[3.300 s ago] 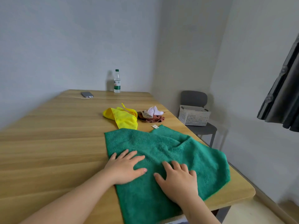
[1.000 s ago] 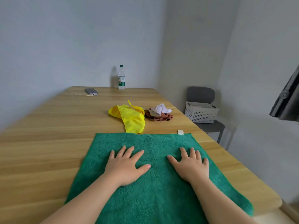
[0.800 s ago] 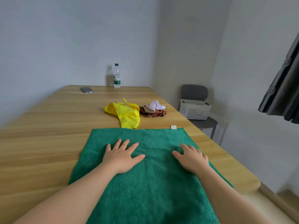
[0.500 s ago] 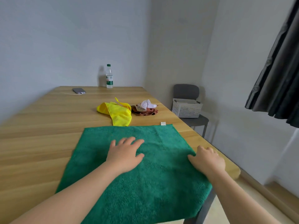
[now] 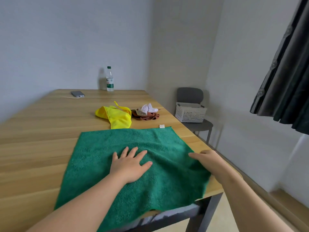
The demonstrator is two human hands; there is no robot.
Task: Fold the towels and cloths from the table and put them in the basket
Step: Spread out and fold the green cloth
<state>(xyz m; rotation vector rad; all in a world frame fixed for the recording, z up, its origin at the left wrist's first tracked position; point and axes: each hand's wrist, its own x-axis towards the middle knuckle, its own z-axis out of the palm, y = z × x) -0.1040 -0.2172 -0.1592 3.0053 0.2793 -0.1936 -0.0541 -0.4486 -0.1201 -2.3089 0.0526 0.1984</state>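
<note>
Towel (image 5: 117,143) is now flat and squared on the near right corner of the table (image 5: 41,131); 3.3 s ago it was skewed with a bunched right side. The smoothing is done, so I'd say the first fold comes next. Left hand (image 5: 130,164) lies flat mid-towel with fingers spread, pinning it. Right hand (image 5: 209,161) has slid from the towel's middle to its right edge at the table's rim. Its thumb lies on the fabric and its fingers are hidden, so I can't tell if it's pinching yet. It looks set to lift that edge across. Yellow cloth (image 5: 117,116) and the brown-and-white pile (image 5: 145,113) sit unfolded behind. Basket (image 5: 190,113) is on the chair (image 5: 190,94) beside the table, with nothing visible in it.
</note>
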